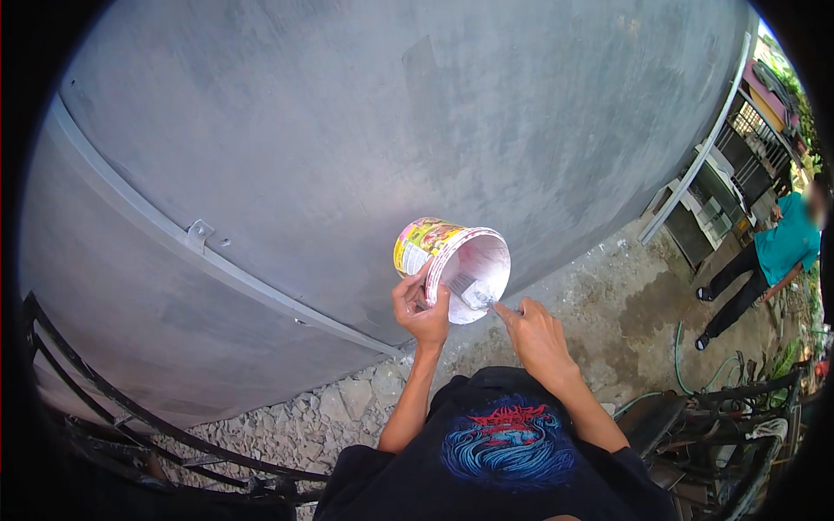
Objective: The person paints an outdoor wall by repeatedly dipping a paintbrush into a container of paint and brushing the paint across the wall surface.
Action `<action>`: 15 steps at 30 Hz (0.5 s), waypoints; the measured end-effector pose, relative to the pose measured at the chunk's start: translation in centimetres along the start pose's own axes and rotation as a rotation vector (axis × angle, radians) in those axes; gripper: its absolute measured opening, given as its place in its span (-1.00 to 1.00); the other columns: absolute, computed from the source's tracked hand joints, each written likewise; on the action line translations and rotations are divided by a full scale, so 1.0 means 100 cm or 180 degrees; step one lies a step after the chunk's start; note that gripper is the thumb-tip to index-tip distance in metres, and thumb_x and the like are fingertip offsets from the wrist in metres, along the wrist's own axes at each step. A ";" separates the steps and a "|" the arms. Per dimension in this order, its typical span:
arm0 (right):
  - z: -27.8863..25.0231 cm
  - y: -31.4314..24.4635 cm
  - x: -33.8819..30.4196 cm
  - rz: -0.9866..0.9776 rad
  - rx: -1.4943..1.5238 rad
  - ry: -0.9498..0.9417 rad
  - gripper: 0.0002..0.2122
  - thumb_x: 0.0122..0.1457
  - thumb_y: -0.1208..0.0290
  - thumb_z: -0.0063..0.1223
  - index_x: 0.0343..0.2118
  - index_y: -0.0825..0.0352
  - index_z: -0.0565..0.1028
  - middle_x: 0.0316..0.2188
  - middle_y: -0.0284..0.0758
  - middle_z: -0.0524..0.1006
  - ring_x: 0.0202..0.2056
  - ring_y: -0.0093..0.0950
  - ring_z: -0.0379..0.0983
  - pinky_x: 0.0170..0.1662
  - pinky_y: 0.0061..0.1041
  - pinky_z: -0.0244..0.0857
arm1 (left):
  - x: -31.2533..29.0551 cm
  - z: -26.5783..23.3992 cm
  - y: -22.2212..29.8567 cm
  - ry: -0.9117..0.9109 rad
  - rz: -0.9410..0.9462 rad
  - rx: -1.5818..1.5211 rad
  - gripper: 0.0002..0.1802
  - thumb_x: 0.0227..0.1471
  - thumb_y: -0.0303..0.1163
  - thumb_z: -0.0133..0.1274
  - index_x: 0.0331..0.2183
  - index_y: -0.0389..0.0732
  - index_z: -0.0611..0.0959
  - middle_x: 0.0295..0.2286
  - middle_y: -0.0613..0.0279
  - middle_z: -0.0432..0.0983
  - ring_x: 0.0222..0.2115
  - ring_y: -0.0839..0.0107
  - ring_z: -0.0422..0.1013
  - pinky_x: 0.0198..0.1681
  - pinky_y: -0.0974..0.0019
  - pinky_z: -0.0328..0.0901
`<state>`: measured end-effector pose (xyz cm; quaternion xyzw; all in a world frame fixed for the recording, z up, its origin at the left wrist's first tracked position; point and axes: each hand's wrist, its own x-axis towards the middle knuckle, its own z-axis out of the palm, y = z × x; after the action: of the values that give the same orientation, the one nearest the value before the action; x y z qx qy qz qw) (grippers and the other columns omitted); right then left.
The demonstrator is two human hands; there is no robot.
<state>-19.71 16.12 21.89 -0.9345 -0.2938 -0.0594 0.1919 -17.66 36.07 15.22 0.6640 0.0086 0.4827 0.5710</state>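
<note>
Above the left grip, a tilted bucket, clamped at one side only, could slip; right grip clamps brush.

Bucket, approx ctr of frame: yellow/pink label outside, tipped w/ mouth toward lower rt; inner wall smeared pinkish-white. Flat brush-like tool, just below/rt of ctr: head inside bucket mouth, smeared whitish, handle mostly hidden.

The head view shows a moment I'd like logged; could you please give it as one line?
left hand: holds bucket, tilted | right hand: holds brush, head inside bucket | beyond: grey wall | far right: person
</note>
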 end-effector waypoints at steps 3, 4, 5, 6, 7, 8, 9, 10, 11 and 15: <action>-0.003 -0.002 0.001 -0.0020 -0.0096 0.0006 -0.55 -0.05 0.65 0.03 -0.01 0.27 0.52 -0.40 -0.17 0.42 -0.30 -0.22 0.47 -0.31 -0.28 0.41 | -0.001 0.001 0.002 -0.0077 0.0098 -0.0079 -0.52 -0.06 -0.72 0.13 -0.10 -0.27 0.32 -0.16 -0.29 0.53 -0.17 0.27 0.53 -0.13 0.37 0.39; -0.004 -0.003 0.001 -0.0047 -0.0137 -0.0001 -0.54 -0.06 0.66 0.03 -0.01 0.28 0.52 -0.39 -0.18 0.42 -0.30 -0.22 0.47 -0.31 -0.29 0.42 | 0.000 0.002 0.003 -0.0067 0.0091 -0.0077 -0.52 -0.06 -0.72 0.13 -0.10 -0.27 0.32 -0.16 -0.29 0.53 -0.17 0.27 0.53 -0.13 0.37 0.39; -0.004 -0.003 0.000 -0.0057 -0.0138 -0.0013 -0.54 -0.06 0.66 0.03 -0.01 0.28 0.52 -0.39 -0.18 0.42 -0.30 -0.22 0.47 -0.31 -0.29 0.42 | 0.001 0.002 0.004 -0.0145 0.0176 -0.0163 -0.52 -0.06 -0.72 0.13 -0.10 -0.27 0.33 -0.16 -0.30 0.53 -0.17 0.25 0.53 -0.12 0.35 0.39; -0.003 -0.004 -0.001 -0.0058 -0.0121 0.0008 -0.53 -0.07 0.67 0.04 0.00 0.28 0.51 -0.40 -0.18 0.42 -0.30 -0.22 0.47 -0.31 -0.29 0.42 | 0.001 0.002 0.005 -0.0221 0.0259 -0.0246 -0.52 -0.07 -0.73 0.13 -0.11 -0.28 0.33 -0.16 -0.31 0.53 -0.17 0.24 0.53 -0.11 0.33 0.39; -0.002 -0.004 0.000 -0.0056 -0.0103 0.0037 -0.52 -0.08 0.67 0.05 0.00 0.28 0.51 -0.40 -0.18 0.42 -0.30 -0.22 0.47 -0.32 -0.29 0.42 | 0.002 0.001 0.003 -0.0212 0.0257 -0.0241 -0.52 -0.07 -0.73 0.13 -0.11 -0.28 0.33 -0.16 -0.31 0.53 -0.17 0.24 0.53 -0.11 0.33 0.39; -0.002 -0.005 0.000 -0.0065 -0.0102 0.0028 -0.52 -0.08 0.67 0.05 0.00 0.28 0.51 -0.40 -0.18 0.42 -0.30 -0.22 0.47 -0.32 -0.29 0.42 | 0.002 0.001 0.001 -0.0249 0.0307 -0.0245 -0.52 -0.07 -0.73 0.13 -0.11 -0.28 0.33 -0.16 -0.32 0.53 -0.16 0.22 0.53 -0.09 0.31 0.40; -0.002 -0.006 0.000 -0.0055 -0.0086 0.0019 -0.52 -0.08 0.66 0.05 0.00 0.28 0.51 -0.40 -0.18 0.42 -0.31 -0.23 0.47 -0.32 -0.29 0.42 | 0.001 0.000 0.000 -0.0287 0.0355 -0.0248 -0.51 -0.08 -0.74 0.13 -0.11 -0.28 0.32 -0.17 -0.33 0.52 -0.16 0.21 0.53 -0.07 0.29 0.40; -0.001 -0.006 0.000 -0.0041 -0.0069 0.0018 -0.53 -0.07 0.66 0.04 0.00 0.28 0.51 -0.41 -0.18 0.42 -0.31 -0.23 0.47 -0.33 -0.29 0.42 | 0.002 0.000 0.000 -0.0284 0.0354 -0.0241 -0.51 -0.08 -0.74 0.13 -0.11 -0.28 0.32 -0.17 -0.33 0.52 -0.16 0.21 0.53 -0.07 0.29 0.40; 0.000 -0.006 0.001 -0.0044 -0.0063 0.0011 -0.53 -0.07 0.66 0.04 0.00 0.28 0.51 -0.41 -0.18 0.42 -0.31 -0.23 0.47 -0.33 -0.29 0.42 | 0.003 0.001 -0.001 -0.0236 0.0448 -0.0268 -0.52 -0.11 -0.73 0.16 -0.13 -0.31 0.35 -0.18 -0.33 0.53 -0.21 0.24 0.55 -0.13 0.31 0.42; 0.004 -0.006 0.004 -0.0020 0.0058 -0.0035 -0.57 -0.02 0.64 0.02 -0.01 0.28 0.52 -0.41 -0.18 0.42 -0.31 -0.23 0.48 -0.33 -0.29 0.41 | 0.002 -0.004 -0.003 -0.0297 0.0560 -0.0140 -0.55 -0.13 -0.72 0.19 -0.16 -0.34 0.41 -0.19 -0.34 0.54 -0.26 0.25 0.57 -0.21 0.32 0.45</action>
<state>-19.77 16.91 21.84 -0.9321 -0.2984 -0.0521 0.1987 -17.68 36.60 15.09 0.6713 -0.0870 0.4996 0.5406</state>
